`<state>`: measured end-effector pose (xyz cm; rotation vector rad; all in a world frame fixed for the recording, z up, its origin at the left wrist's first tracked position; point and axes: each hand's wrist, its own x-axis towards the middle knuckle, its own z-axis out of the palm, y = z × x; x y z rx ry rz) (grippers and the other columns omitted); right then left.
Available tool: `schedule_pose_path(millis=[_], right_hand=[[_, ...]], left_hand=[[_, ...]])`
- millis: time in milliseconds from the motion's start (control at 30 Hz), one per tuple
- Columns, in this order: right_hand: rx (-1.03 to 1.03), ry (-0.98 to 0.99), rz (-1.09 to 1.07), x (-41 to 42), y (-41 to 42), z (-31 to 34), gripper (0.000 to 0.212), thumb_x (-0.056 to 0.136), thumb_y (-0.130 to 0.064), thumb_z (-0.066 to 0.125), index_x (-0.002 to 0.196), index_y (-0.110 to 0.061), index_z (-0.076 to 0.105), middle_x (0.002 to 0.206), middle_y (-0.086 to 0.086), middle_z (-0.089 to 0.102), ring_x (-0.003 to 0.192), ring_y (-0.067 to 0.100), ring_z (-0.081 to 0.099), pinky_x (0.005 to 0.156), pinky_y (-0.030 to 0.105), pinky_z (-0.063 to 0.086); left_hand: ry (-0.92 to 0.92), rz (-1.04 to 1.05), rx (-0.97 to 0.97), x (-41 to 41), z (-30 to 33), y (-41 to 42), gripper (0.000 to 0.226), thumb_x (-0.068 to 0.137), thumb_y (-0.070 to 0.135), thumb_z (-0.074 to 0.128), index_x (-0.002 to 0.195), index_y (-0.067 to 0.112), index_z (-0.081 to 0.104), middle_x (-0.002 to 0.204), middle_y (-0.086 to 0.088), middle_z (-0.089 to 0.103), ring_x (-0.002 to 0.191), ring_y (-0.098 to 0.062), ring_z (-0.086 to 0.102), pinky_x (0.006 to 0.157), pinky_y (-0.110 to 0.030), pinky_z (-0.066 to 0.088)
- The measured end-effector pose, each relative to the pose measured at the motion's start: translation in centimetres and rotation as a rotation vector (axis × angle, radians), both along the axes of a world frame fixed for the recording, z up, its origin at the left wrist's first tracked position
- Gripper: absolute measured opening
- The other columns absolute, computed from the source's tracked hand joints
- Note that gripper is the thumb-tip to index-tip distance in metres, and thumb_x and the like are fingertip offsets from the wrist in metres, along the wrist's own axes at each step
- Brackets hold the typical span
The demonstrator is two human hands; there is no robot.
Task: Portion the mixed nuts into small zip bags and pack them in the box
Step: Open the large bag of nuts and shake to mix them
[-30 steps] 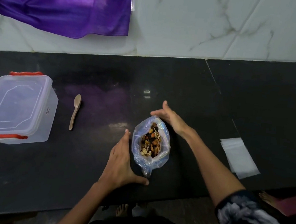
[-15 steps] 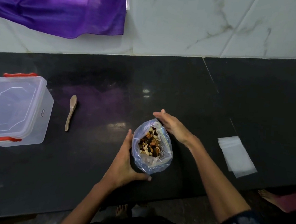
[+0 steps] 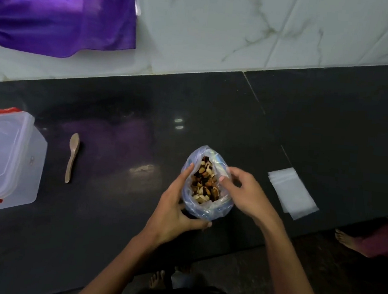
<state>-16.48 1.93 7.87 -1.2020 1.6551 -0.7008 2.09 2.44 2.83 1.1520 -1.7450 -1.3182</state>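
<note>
While both hands work it: open bag stands on the dark bench, just right of the middle.
Contents: mixed nuts, brown, dark and pale, showing through the bag's open mouth.
Left hand: wrapped round the bag's 9 o'clock side, thumb curled under the near end, fingertips up at the rim.
Right hand: at the bag's 3 o'clock rim, fingers curled, pinching the plastic edge.
Small zip bags: flat, clear stack at 3 o'clock from the nut bag, well apart, near the bench's front edge.
Spoon: wooden, lying flat at 9 o'clock, bowl end pointing to 12.
Box: clear plastic with red clips, lid on, beyond the spoon at 9 o'clock, cut off by the frame edge.
Wall: marble-look tiles at 12 o'clock; purple cloth hanging at 11.
</note>
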Motion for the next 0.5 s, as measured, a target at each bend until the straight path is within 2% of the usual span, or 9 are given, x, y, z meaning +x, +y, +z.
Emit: schedule_pose_path(millis=[100,200,267,367,500], right_hand=[[-0.062,0.045,-0.079,-2.3,0.1,0.6,0.017,0.096,-0.027,0.051,0.112,-0.03,0.058,0.098,-0.009,0.066,0.091,0.004,0.063,0.077,0.028,0.053],[-0.031,0.085,-0.143,-4.1,-0.3,-0.9,0.021,0.097,-0.026,0.049,0.116,-0.027,0.057,0.1,-0.008,0.064,0.095,0.007,0.061,0.078,0.026,0.051],[-0.011,0.11,-0.146,-4.8,-0.3,-2.2,0.023,0.097,-0.023,0.049,0.118,-0.021,0.058,0.102,-0.004,0.065,0.099,0.012,0.062,0.078,0.026,0.049],[-0.024,0.096,-0.163,-5.4,-0.3,-3.0,0.026,0.096,-0.024,0.051,0.12,-0.019,0.059,0.105,-0.003,0.066,0.099,0.012,0.063,0.08,0.026,0.05],[-0.029,0.103,-0.158,-5.9,-0.4,-2.9,0.03,0.096,-0.026,0.052,0.125,-0.018,0.058,0.111,-0.002,0.066,0.102,0.011,0.061,0.087,0.031,0.052]], left_hand=[[0.021,-0.042,-0.015,-2.8,0.2,-0.6,0.118,0.055,0.014,0.092,0.146,0.039,0.021,0.146,0.01,0.037,0.132,-0.005,0.042,0.1,-0.023,0.046],[-0.039,-0.089,0.004,-5.3,-0.7,-1.1,0.12,0.053,0.025,0.092,0.148,0.035,0.019,0.147,0.012,0.034,0.135,-0.003,0.036,0.108,-0.03,0.041],[-0.078,-0.104,0.022,-6.3,-1.5,-1.1,0.122,0.052,0.027,0.092,0.148,0.039,0.016,0.148,0.013,0.032,0.135,-0.001,0.033,0.111,-0.027,0.037],[-0.089,-0.091,0.026,-6.8,-2.2,-1.0,0.122,0.053,0.027,0.091,0.144,0.047,0.012,0.148,0.014,0.032,0.135,0.002,0.032,0.105,-0.014,0.033],[-0.069,-0.079,0.031,-7.1,-2.3,-1.1,0.119,0.053,0.031,0.091,0.147,0.04,0.018,0.146,0.015,0.037,0.134,0.001,0.036,0.109,-0.025,0.037]])
